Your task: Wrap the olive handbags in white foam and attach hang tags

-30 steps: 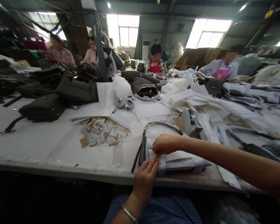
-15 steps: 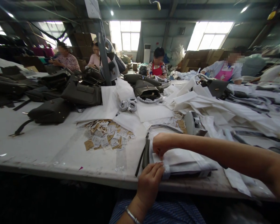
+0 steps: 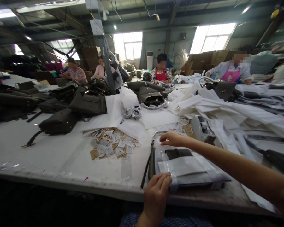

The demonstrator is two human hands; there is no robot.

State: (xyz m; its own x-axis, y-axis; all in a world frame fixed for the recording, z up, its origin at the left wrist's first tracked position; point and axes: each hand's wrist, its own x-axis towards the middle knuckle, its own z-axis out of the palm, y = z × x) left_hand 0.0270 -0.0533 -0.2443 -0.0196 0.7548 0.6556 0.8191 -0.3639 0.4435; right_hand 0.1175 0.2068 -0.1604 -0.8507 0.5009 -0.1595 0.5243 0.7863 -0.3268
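Note:
A dark grey handbag (image 3: 178, 153) lies on the table in front of me, largely covered by white foam sheets (image 3: 183, 167) and clear wrapping. My left hand (image 3: 157, 190) is closed on its near left corner, fingers over the wrapped edge and thumb hidden. Over the far side of the bag, close to its wrapped handle (image 3: 161, 133), my right hand (image 3: 172, 139) hovers with loosely bent fingers and nothing visible in them. A dark strap (image 3: 145, 167) hangs along the bag's left side.
Paper tags with strings (image 3: 115, 143) lie in a heap to the left. A tape dispenser (image 3: 200, 127) stands beyond the bag, beside piled white sheets (image 3: 239, 110). Dark bags (image 3: 87, 102) crowd the back left around a metal post (image 3: 107, 66). Several people sit across the table.
My right hand has lifted off the white sheet and moved away from me toward the handle, uncovering a dark part of the bag. My left hand keeps its hold. The view has tilted up slightly.

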